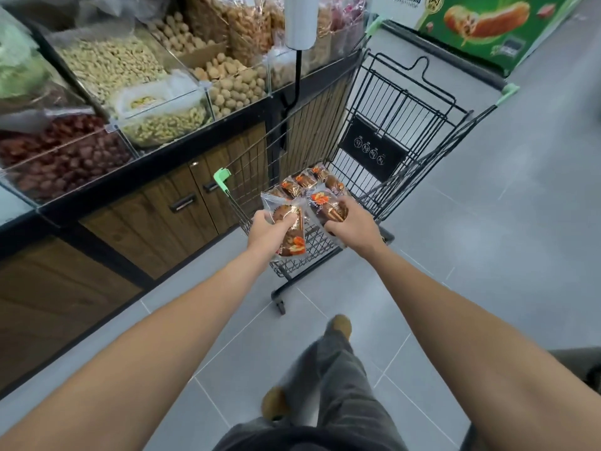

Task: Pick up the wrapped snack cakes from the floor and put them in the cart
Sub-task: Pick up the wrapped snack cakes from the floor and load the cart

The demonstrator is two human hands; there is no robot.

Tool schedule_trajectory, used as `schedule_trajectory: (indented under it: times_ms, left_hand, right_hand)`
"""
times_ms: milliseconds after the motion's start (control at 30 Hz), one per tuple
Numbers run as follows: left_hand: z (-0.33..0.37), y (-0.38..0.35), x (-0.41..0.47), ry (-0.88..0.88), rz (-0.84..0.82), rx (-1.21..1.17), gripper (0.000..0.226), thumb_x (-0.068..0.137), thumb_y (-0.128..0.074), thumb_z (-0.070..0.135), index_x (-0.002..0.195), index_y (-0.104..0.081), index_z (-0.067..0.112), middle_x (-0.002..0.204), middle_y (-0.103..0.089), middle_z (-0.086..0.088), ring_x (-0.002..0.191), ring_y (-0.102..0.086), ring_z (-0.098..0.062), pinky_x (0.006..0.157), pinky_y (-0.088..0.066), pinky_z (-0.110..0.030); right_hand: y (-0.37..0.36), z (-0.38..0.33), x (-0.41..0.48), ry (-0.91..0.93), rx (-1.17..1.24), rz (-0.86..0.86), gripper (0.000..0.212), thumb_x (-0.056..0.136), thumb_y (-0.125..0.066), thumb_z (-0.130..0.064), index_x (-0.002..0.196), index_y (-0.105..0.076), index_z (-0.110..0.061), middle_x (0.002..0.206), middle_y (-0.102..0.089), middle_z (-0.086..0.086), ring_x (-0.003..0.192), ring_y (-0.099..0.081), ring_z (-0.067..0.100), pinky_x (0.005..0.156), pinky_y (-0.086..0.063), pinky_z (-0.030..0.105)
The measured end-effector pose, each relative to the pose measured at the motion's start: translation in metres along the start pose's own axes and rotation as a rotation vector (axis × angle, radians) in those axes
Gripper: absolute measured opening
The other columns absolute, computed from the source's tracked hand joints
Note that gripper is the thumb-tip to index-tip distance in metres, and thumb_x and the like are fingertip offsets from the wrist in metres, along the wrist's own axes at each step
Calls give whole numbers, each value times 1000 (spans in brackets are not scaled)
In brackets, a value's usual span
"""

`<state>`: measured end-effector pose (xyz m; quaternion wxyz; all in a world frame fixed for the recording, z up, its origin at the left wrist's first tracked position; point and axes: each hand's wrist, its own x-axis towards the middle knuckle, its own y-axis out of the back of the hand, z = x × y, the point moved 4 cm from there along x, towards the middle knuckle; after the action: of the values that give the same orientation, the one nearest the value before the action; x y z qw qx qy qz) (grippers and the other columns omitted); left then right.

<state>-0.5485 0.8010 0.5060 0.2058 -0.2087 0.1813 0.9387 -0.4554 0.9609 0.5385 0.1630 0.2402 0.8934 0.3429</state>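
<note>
Holding both arms out over the near end of the cart (406, 102) rn. Left hand (265, 227) is gripping a bundle of wrapped snack cakes (291, 236) (looks like 2 packs, can't say for sure), w/ fingers curling round it. Right hand (349, 222) is clutching another wrapped cake (327, 206), fingers closing over its far side. Both are hovering just above the basket. More loose cakes (305, 181) are already lying in a row on the wire bottom, just beyond the hands. Cart is sitting on grey floor tiles (487, 222), right beside a wood-front counter (156, 219) that's carrying clear bins of nuts (110, 60) and red dried fruit (65, 151). Grey trousers (338, 379) and tan shoes are showing btwn the forearms.
</note>
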Motion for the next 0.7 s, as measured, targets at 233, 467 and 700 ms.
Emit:
schedule_trajectory:
  times_ms: [233,467,700]
  left_hand:
    - [24,-21,102,63,47,-8,42,84,-64,43,111,-42,19,105,-58,-4,94,-60,-21,84,-52,-39]
    - [34,-55,208,231,113,-62,42,86,-64,37,112,-39,18,98,-55,-1,82,-57,-14,64,-44,-29]
    - [-1,-87,290,482,271,-95,37,84,-66,38,108,-42,22,89,-56,6,72,-56,-9,57,-40,-27]
  right_hand:
    - [-1,24,125,-46,16,-85,49,79,-65,-21,124,-46,-19,87,-58,-7,68,-59,14,57,-51,32]
    - [-25,57,262,-71,-29,-254,41,78,-65,-20,113,-43,-23,82,-57,-4,63,-60,13,54,-54,32]
    - [-74,117,353,-133,-166,-433,46,80,-66,-23,119,-43,-15,88,-61,2,77,-63,24,71,-56,44]
